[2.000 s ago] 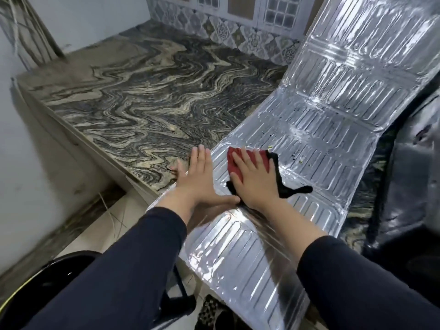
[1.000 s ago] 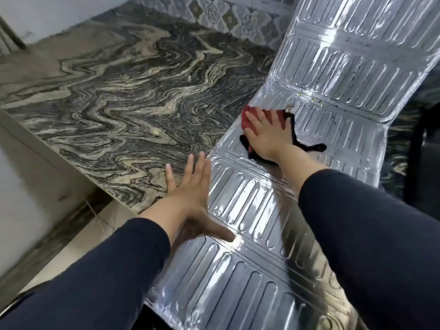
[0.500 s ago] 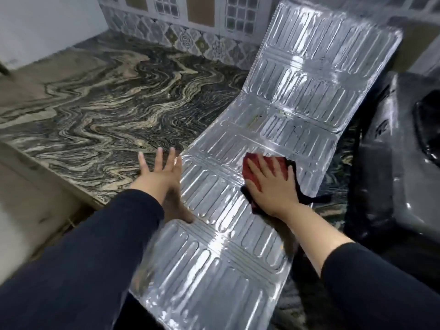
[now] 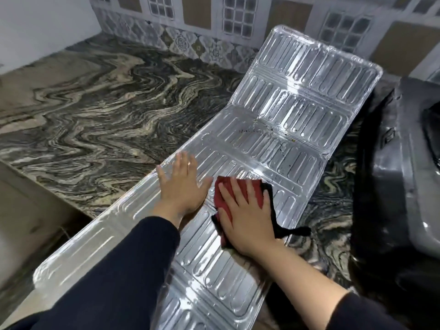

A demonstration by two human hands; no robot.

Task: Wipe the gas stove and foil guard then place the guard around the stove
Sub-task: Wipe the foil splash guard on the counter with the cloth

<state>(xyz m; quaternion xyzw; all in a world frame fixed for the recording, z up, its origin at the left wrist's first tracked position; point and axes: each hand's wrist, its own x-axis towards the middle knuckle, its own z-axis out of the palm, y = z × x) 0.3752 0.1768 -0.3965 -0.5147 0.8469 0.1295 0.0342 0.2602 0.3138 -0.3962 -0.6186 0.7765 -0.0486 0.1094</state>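
The ribbed foil guard (image 4: 281,129) lies unfolded across the marbled counter, its far panel bent upward and its near end hanging past the counter edge. My left hand (image 4: 182,189) presses flat on the guard's left side with straight, spread fingers. Beside it, my right hand (image 4: 246,219) presses a red and black cloth (image 4: 221,194) flat against the guard's middle panel. A black strip of the cloth trails off the guard's right edge. The dark gas stove (image 4: 404,186) sits at the right, partly cut off by the frame.
The marbled counter (image 4: 100,120) spreads wide to the left of the guard. A patterned tile wall (image 4: 190,41) runs along the back. The counter's front edge (image 4: 59,194) drops off at the lower left, with a pale wall beyond.
My right hand has drawn the cloth back toward me along the guard. My left hand has shifted from the guard's left edge further onto the foil. The view has tilted up.
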